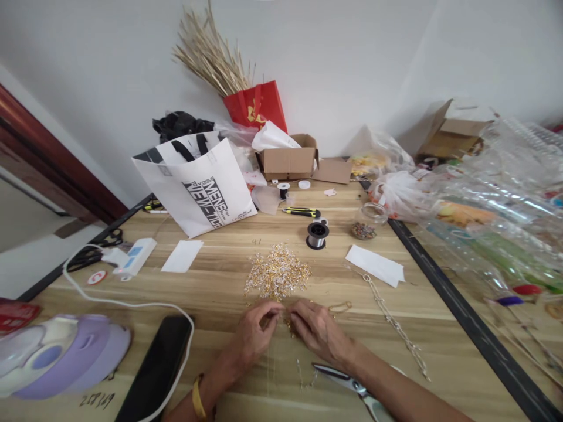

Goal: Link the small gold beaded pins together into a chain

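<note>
My left hand (257, 328) is closed in a pinch, its thumb and forefinger tips together. Faint thin strands hang below it, too fine to tell whether thread or wire. Close beside it, my right hand (319, 328) has its fingers pressed together, with small gold beads (290, 327) showing under the fingertips. Just beyond both hands lies a loose pile of gold and clear beads (278, 272). A short beaded strand (307, 378) and scissors (345, 381) rest near my right forearm. Past my right hand is a gold-coloured chain (341, 306).
A beaded chain (396, 322) lies to the right. Behind the pile stand a wire spool (317, 235), a utility knife (301, 212) and a jar of beads (367, 223). A white bag (197, 187) stands back left. At left are a phone (156, 366), a white cable and a purple-white device (65, 357).
</note>
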`<state>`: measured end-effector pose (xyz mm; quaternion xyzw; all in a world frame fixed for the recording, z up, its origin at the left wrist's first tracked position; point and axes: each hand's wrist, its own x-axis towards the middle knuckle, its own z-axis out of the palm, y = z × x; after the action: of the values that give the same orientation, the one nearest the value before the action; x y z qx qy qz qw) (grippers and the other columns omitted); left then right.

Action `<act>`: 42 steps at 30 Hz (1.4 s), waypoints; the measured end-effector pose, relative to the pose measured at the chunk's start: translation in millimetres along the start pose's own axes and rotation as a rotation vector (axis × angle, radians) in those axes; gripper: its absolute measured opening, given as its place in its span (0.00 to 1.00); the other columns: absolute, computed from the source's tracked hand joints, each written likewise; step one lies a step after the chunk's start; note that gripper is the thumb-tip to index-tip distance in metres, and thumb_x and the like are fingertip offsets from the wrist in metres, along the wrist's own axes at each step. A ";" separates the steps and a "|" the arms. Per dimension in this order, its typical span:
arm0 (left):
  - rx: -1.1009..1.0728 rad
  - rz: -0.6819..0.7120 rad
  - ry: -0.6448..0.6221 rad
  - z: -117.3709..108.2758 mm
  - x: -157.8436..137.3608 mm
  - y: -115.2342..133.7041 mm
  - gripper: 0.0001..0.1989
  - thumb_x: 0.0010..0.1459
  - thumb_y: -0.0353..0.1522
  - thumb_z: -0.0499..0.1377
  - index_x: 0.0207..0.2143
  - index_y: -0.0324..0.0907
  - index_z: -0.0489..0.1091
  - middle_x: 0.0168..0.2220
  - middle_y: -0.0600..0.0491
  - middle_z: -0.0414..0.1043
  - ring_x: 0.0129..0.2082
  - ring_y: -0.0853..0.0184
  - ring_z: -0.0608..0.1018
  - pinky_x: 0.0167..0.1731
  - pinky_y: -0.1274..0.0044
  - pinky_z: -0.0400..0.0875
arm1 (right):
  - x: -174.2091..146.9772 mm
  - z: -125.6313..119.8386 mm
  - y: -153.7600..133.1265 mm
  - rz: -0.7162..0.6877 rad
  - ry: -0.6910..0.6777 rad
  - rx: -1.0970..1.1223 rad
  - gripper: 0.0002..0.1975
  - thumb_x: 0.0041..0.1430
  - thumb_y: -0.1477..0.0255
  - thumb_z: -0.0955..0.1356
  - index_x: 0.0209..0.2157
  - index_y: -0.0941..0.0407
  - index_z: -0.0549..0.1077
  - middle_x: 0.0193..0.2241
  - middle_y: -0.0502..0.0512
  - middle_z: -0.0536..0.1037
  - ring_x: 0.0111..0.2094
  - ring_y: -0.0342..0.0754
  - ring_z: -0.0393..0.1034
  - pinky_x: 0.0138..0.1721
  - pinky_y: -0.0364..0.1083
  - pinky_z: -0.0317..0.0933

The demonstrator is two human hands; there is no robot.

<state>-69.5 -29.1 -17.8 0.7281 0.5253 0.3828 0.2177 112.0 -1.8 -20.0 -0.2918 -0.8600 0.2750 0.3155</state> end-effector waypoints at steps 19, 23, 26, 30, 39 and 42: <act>-0.128 -0.179 0.012 -9.6 6.8 3.8 0.06 0.51 0.27 0.55 0.31 0.40 0.71 0.27 0.54 0.75 0.28 0.69 0.76 0.31 0.79 0.73 | -0.9 -0.3 2.8 0.025 0.053 -0.032 0.08 0.62 0.77 0.60 0.29 0.56 0.64 0.26 0.52 0.69 0.28 0.44 0.63 0.29 0.42 0.57; -0.158 -0.188 0.002 -8.9 6.2 8.2 0.06 0.51 0.27 0.55 0.31 0.40 0.72 0.27 0.54 0.75 0.28 0.69 0.77 0.31 0.78 0.73 | 0.0 -1.4 1.7 0.002 0.014 0.006 0.06 0.62 0.75 0.61 0.31 0.56 0.66 0.28 0.52 0.71 0.30 0.44 0.65 0.31 0.42 0.59; -0.164 -0.177 0.002 -6.1 5.0 8.6 0.07 0.50 0.26 0.56 0.32 0.40 0.72 0.27 0.54 0.75 0.28 0.68 0.77 0.31 0.78 0.73 | 0.5 -1.8 0.5 -0.020 -0.003 0.017 0.06 0.62 0.75 0.61 0.32 0.56 0.68 0.29 0.53 0.71 0.30 0.44 0.66 0.31 0.42 0.60; -0.185 -0.172 -0.020 -2.9 4.1 9.1 0.06 0.50 0.26 0.56 0.32 0.40 0.72 0.27 0.53 0.76 0.27 0.69 0.77 0.31 0.79 0.73 | -0.2 -0.9 0.0 -0.047 -0.005 0.025 0.05 0.61 0.76 0.62 0.34 0.56 0.69 0.29 0.53 0.72 0.31 0.45 0.67 0.32 0.42 0.60; -0.290 -0.271 0.004 1.1 3.2 11.2 0.06 0.51 0.29 0.57 0.34 0.39 0.71 0.27 0.53 0.75 0.29 0.68 0.76 0.32 0.78 0.72 | -0.8 1.2 0.7 -0.042 0.001 0.010 0.06 0.61 0.77 0.61 0.32 0.56 0.68 0.28 0.53 0.72 0.30 0.45 0.66 0.32 0.42 0.59; -0.451 -0.347 0.033 4.2 4.0 8.7 0.11 0.52 0.32 0.57 0.38 0.39 0.69 0.32 0.51 0.75 0.32 0.67 0.76 0.34 0.77 0.71 | -0.3 -0.6 -0.3 -0.015 0.004 0.019 0.07 0.62 0.77 0.60 0.31 0.57 0.67 0.28 0.53 0.72 0.30 0.44 0.66 0.32 0.42 0.59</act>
<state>-60.4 -28.2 -12.8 0.5540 0.5470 0.4590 0.4280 112.6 -2.1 -19.5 -0.2831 -0.8590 0.2801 0.3218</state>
